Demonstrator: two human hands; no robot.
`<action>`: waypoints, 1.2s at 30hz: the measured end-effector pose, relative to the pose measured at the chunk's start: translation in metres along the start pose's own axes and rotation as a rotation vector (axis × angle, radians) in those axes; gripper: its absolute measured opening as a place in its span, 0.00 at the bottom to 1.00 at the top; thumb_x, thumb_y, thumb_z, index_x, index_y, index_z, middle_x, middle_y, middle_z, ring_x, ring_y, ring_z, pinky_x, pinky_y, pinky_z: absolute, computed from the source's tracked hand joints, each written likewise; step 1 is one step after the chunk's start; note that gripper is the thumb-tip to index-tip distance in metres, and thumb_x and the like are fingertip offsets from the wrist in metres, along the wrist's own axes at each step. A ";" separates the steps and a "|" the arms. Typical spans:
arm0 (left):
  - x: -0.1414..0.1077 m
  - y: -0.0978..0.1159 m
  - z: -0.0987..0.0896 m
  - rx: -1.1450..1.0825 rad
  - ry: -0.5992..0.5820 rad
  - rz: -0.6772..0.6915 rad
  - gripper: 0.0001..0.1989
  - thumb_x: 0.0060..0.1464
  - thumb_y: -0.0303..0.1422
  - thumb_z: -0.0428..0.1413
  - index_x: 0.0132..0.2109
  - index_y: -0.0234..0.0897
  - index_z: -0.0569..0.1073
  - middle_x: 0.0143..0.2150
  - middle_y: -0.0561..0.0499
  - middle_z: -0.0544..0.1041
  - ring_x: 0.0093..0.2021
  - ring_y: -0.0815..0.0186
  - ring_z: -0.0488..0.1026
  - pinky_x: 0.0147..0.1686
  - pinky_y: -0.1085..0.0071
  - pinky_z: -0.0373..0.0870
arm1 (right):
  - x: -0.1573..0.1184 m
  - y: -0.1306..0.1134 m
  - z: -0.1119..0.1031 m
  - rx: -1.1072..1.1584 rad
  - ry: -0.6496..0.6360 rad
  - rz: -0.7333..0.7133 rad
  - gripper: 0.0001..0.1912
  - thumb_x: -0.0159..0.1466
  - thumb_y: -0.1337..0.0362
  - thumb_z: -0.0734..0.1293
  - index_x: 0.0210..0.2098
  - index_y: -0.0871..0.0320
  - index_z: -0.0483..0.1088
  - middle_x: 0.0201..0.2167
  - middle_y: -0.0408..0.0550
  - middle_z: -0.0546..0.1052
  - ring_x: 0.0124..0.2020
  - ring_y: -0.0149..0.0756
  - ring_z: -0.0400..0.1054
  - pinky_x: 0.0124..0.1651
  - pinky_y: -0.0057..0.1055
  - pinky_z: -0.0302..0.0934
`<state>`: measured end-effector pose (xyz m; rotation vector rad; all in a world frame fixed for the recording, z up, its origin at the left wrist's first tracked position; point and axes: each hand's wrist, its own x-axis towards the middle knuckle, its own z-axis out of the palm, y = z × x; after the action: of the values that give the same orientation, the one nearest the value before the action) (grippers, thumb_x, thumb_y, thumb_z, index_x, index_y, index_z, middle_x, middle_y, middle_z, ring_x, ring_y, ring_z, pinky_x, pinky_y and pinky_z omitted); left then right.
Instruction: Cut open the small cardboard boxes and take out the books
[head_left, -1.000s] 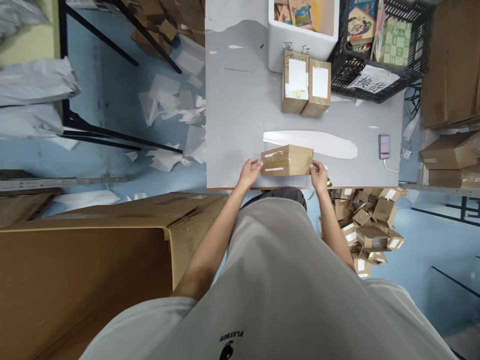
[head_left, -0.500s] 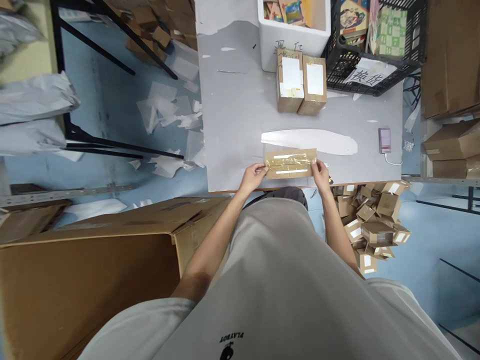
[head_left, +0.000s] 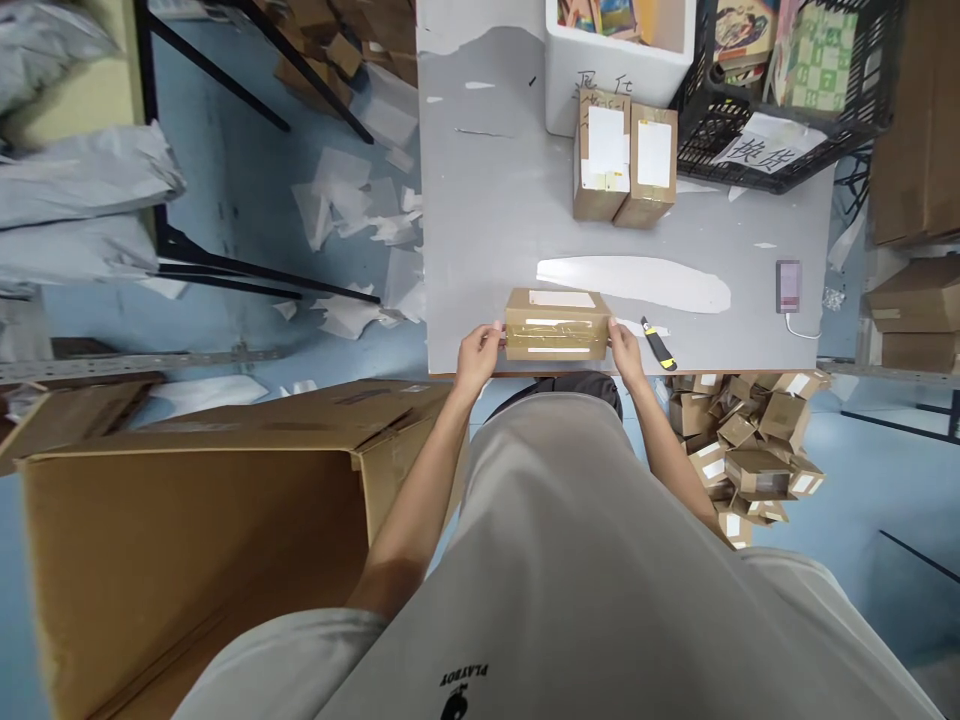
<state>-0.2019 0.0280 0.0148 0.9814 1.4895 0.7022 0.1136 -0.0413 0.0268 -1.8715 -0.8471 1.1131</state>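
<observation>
A taped brown cardboard box is held between my two hands near the front edge of the grey table. My left hand grips its left end, and my right hand grips its right end. White strips and shiny tape show on the box's near side, with a white label on its upper face. Just right of my right hand lies a black and yellow utility knife. Behind the box is a long white patch on the table.
Two labelled boxes stand before a white bin of books. A black crate sits at the back right, a phone at the right. A large open carton stands at lower left, small boxes at right.
The box has tilted, so its labelled upper face now shows as well as the taped side. The knife beside my right hand has come fully into view. The whole view has shifted slightly.
</observation>
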 end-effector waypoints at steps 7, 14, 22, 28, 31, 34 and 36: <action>0.000 -0.018 0.014 -0.005 -0.061 -0.167 0.17 0.58 0.47 0.71 0.40 0.39 0.78 0.47 0.42 0.86 0.53 0.51 0.84 0.59 0.55 0.81 | -0.001 0.017 -0.005 0.014 -0.033 0.034 0.31 0.62 0.39 0.76 0.53 0.57 0.78 0.56 0.64 0.86 0.62 0.56 0.80 0.70 0.56 0.72; -0.003 -0.031 0.025 0.006 -0.041 -0.194 0.11 0.55 0.35 0.66 0.45 0.40 0.77 0.52 0.43 0.86 0.54 0.52 0.84 0.61 0.53 0.80 | -0.007 0.037 0.004 -0.014 -0.047 0.078 0.39 0.59 0.34 0.76 0.56 0.57 0.77 0.64 0.67 0.83 0.61 0.58 0.80 0.68 0.57 0.74; 0.009 -0.026 0.024 -0.027 -0.071 -0.226 0.17 0.49 0.41 0.70 0.43 0.41 0.78 0.50 0.43 0.86 0.54 0.51 0.83 0.55 0.56 0.80 | 0.000 0.049 0.001 0.013 -0.076 0.111 0.36 0.59 0.36 0.77 0.53 0.56 0.77 0.57 0.64 0.86 0.59 0.55 0.81 0.68 0.57 0.74; 0.011 -0.022 0.024 -0.064 -0.085 -0.277 0.24 0.43 0.47 0.74 0.43 0.41 0.78 0.48 0.46 0.87 0.54 0.51 0.82 0.52 0.58 0.78 | -0.010 0.054 0.001 0.002 -0.059 0.282 0.38 0.63 0.35 0.74 0.58 0.58 0.77 0.54 0.62 0.87 0.59 0.53 0.81 0.66 0.53 0.75; 0.010 -0.020 0.025 -0.076 -0.076 -0.286 0.24 0.45 0.47 0.74 0.45 0.41 0.79 0.50 0.45 0.87 0.57 0.50 0.82 0.55 0.57 0.78 | -0.013 0.051 0.004 0.008 -0.042 0.287 0.37 0.64 0.34 0.74 0.57 0.59 0.77 0.55 0.62 0.86 0.60 0.53 0.80 0.63 0.51 0.76; 0.006 -0.018 0.026 -0.081 -0.064 -0.286 0.23 0.48 0.46 0.73 0.47 0.39 0.80 0.50 0.43 0.87 0.58 0.49 0.82 0.58 0.56 0.78 | -0.016 0.044 0.006 0.010 -0.030 0.299 0.38 0.64 0.33 0.74 0.56 0.59 0.78 0.53 0.62 0.87 0.59 0.53 0.80 0.61 0.49 0.77; 0.001 -0.016 0.025 -0.087 -0.057 -0.270 0.22 0.53 0.47 0.72 0.49 0.38 0.82 0.53 0.41 0.87 0.60 0.50 0.81 0.61 0.56 0.77 | -0.018 0.036 0.003 0.021 -0.019 0.269 0.39 0.64 0.32 0.73 0.56 0.59 0.79 0.56 0.62 0.86 0.61 0.54 0.80 0.62 0.49 0.76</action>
<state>-0.1800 0.0191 -0.0038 0.7108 1.4940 0.5349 0.1091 -0.0730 0.0013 -2.0021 -0.6026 1.2981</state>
